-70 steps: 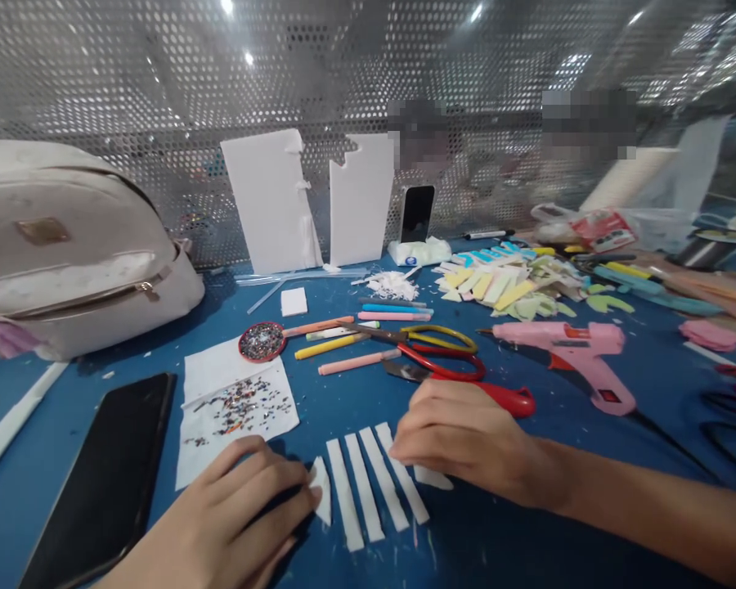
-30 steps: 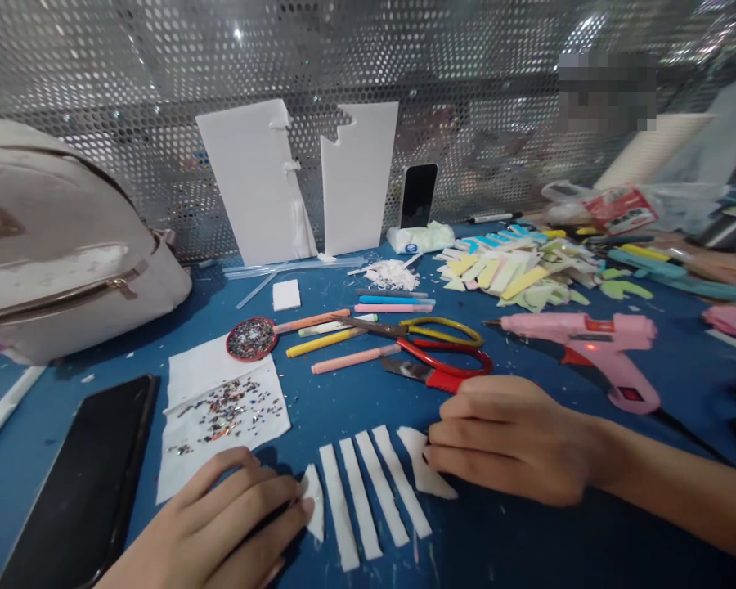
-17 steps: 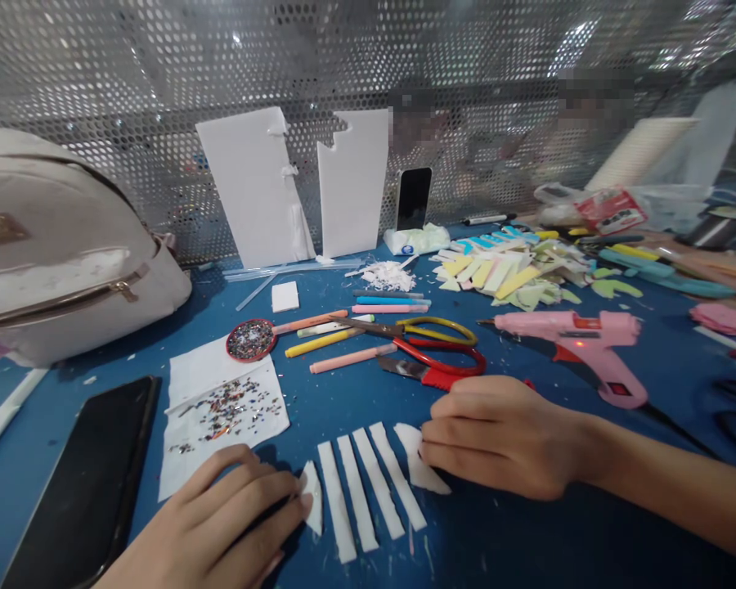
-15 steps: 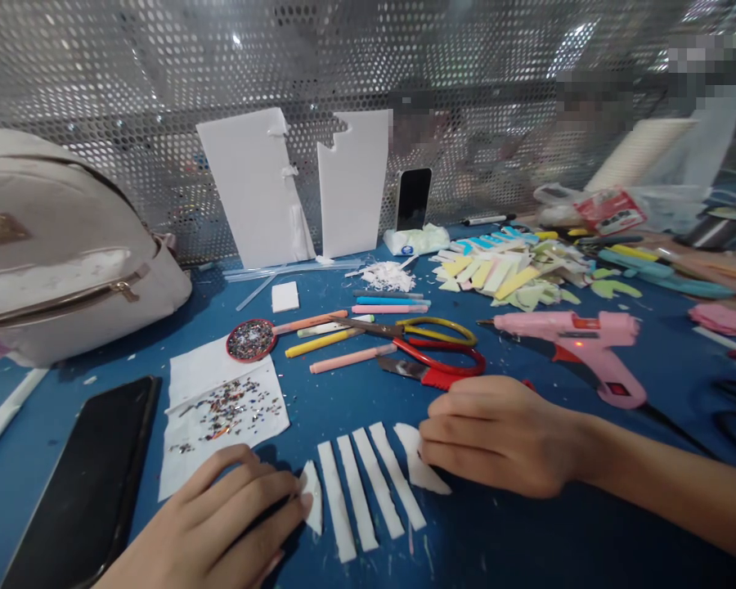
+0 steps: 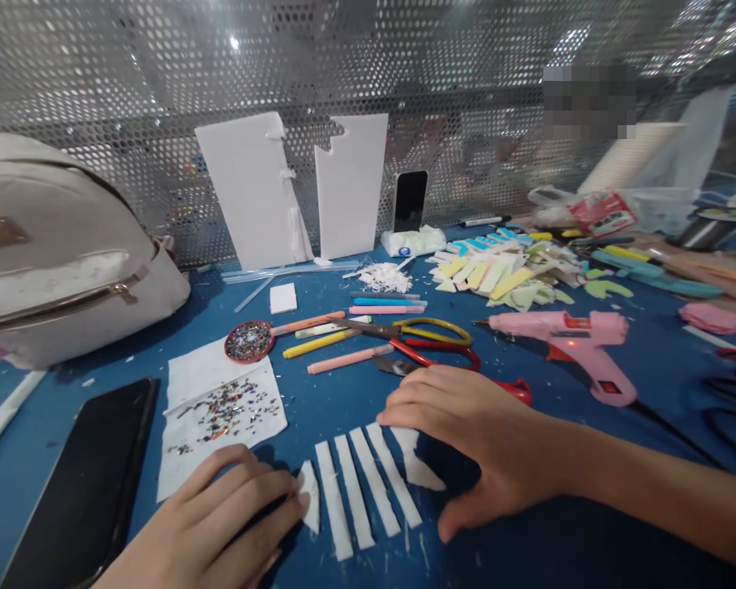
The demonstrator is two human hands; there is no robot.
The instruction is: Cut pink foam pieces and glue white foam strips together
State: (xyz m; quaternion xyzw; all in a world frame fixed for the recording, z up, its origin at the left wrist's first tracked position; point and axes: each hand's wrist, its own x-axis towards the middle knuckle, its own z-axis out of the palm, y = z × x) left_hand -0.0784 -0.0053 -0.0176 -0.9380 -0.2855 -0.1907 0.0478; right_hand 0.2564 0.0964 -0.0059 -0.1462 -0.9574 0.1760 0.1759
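Several white foam strips (image 5: 333,501) lie side by side in a slanted row on the blue table. At the row's left end is a small pointed white piece (image 5: 310,497), and the fingertips of my left hand (image 5: 221,511) rest against its edge, the fingers loosely stretched out. An irregular white piece (image 5: 418,465) forms the right end. My right hand (image 5: 484,446) arches over its upper part, thumb wide of the fingers and holding nothing. The index fingertip reaches to the top of the neighbouring strip. Part of the right-end piece is hidden under that hand.
Beyond my hands lie scissors (image 5: 426,342), markers (image 5: 322,343) and a pink glue gun (image 5: 564,327) with its cord. Sequins lie on paper (image 5: 190,376) beside a black phone (image 5: 83,483). A backpack (image 5: 67,270), foam boards (image 5: 249,196) and scraps (image 5: 506,270) stand farther back.
My right hand has gone from closed at the right-end piece to spread above it, moving slightly left and away from me. The left hand stays put.
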